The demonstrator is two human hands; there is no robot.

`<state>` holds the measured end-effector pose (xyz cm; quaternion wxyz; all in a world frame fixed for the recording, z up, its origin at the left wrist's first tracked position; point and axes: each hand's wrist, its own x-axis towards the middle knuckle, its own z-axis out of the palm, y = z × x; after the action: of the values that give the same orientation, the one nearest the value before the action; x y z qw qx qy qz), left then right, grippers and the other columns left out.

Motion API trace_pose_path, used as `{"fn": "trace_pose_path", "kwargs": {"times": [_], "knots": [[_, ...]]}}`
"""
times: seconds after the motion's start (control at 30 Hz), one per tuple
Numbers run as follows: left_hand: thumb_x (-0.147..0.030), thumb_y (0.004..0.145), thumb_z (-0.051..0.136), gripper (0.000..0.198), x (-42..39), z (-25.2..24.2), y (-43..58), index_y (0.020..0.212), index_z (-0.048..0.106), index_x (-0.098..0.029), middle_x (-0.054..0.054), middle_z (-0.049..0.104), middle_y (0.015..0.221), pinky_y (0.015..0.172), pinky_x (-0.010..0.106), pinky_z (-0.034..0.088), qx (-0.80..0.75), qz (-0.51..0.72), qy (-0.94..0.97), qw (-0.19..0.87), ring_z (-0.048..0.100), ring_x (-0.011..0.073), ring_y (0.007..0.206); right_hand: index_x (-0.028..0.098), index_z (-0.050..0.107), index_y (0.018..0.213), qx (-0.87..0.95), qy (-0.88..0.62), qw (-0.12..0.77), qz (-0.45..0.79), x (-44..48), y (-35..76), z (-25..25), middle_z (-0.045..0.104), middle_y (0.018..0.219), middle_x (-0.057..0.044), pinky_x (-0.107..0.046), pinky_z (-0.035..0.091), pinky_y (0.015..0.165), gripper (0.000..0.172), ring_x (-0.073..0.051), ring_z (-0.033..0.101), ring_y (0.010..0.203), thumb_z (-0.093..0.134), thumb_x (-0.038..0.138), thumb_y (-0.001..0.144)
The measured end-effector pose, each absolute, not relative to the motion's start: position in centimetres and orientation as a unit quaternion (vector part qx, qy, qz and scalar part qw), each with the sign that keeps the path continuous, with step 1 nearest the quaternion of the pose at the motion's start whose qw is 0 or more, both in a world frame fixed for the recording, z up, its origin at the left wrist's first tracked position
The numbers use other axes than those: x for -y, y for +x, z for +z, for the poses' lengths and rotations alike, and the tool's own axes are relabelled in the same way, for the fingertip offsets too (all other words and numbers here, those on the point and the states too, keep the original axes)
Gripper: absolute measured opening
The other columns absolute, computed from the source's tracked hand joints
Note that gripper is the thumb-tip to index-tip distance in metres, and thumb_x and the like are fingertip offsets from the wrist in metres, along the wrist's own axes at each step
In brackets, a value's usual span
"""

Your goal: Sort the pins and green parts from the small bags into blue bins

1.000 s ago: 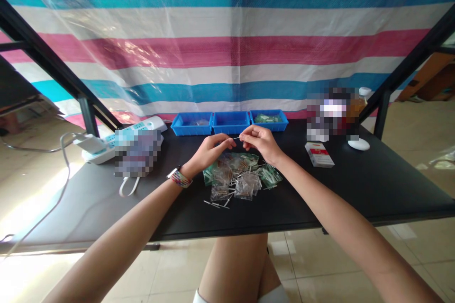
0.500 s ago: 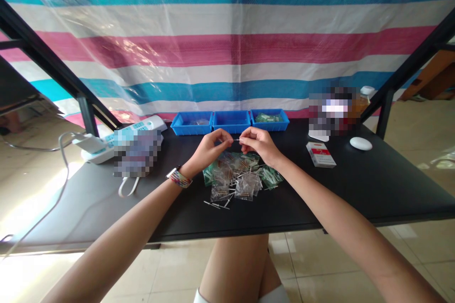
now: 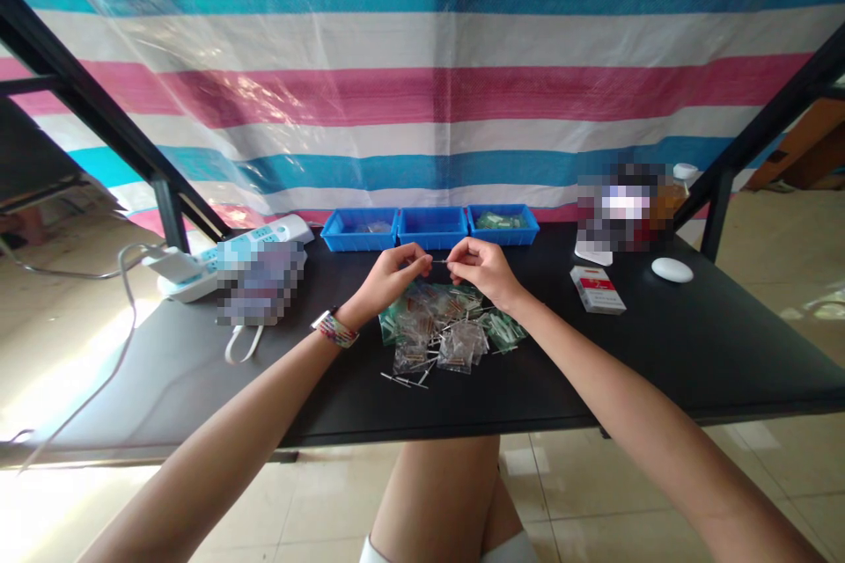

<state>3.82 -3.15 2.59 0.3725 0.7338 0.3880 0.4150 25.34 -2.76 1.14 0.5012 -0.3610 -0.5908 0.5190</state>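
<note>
My left hand (image 3: pixel 393 274) and my right hand (image 3: pixel 481 267) meet above a black table (image 3: pixel 660 352), fingertips pinched almost together. A thin metal pin (image 3: pixel 440 262) spans the small gap between them; both hands pinch it. Directly below lies a heap of small clear and green bags (image 3: pixel 449 325) filled with tiny parts. A few loose pins (image 3: pixel 404 381) rest on the table just in front of the heap. A beaded band sits on my left wrist.
Three blue bins (image 3: pixel 430 227) line the table's back edge. A white power strip (image 3: pixel 224 257) and cable sit at left, a red-and-white box (image 3: pixel 598 289) and a white oval object (image 3: pixel 672 269) at right. A striped tarp hangs behind. My knees are under the table.
Both hands have drawn slightly closer together around the pin; otherwise they stay above the heap.
</note>
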Motion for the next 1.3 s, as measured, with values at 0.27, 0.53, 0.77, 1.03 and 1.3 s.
{"fn": "trace_pose_path", "kwargs": {"times": [0.27,0.53,0.77,1.03,1.3], "knots": [[-0.045,0.091,0.074,0.028,3.3,2.7,3.9,0.087,0.070,-0.018,0.004,0.070,0.084,0.076,0.030,0.049,-0.382,0.443,0.725,0.365,0.063,0.0180,0.079,0.021,0.059,0.079,0.546,-0.368,0.500,0.562,3.3,25.4,2.1,0.061,0.071,0.004,-0.027,0.059,0.056,0.023,-0.013,0.064,0.060,0.079,0.031,0.072],[-0.044,0.091,0.073,0.028,3.3,2.8,3.9,0.086,0.070,-0.017,0.004,0.070,0.084,0.077,0.030,0.049,-0.386,0.417,0.743,0.354,0.063,0.0181,0.081,0.021,0.058,0.075,0.541,-0.360,0.497,0.575,3.4,25.4,2.1,0.060,0.065,0.005,-0.027,0.060,0.053,0.020,-0.012,0.060,0.055,0.077,0.026,0.070],[-0.038,0.093,0.065,0.022,3.8,2.7,4.1,0.088,0.070,-0.018,0.004,0.074,0.088,0.081,0.031,0.051,-0.391,0.357,0.777,0.341,0.066,0.0202,0.084,0.019,0.069,0.086,0.491,-0.390,0.576,0.524,1.1,25.2,2.5,0.070,0.074,0.001,-0.026,0.059,0.054,0.026,-0.011,0.062,0.055,0.082,0.031,0.067],[-0.029,0.092,0.064,0.016,4.2,3.1,4.3,0.090,0.076,-0.019,0.006,0.079,0.098,0.096,0.035,0.051,-0.335,0.327,0.837,0.282,0.071,0.0230,0.096,0.015,0.080,0.091,0.641,-0.427,0.463,0.440,0.4,27.3,2.8,0.063,0.063,0.001,-0.023,0.035,0.047,0.025,-0.009,0.047,0.049,0.070,0.035,0.079],[-0.028,0.094,0.062,0.021,3.9,2.4,4.3,0.085,0.080,-0.019,0.008,0.077,0.095,0.090,0.034,0.050,-0.321,0.303,0.862,0.248,0.069,0.0226,0.094,0.015,0.078,0.081,0.837,-0.374,0.206,0.342,2.2,28.1,3.1,0.071,0.072,0.001,-0.023,0.041,0.063,0.015,-0.011,0.057,0.063,0.070,0.008,0.071]]}}
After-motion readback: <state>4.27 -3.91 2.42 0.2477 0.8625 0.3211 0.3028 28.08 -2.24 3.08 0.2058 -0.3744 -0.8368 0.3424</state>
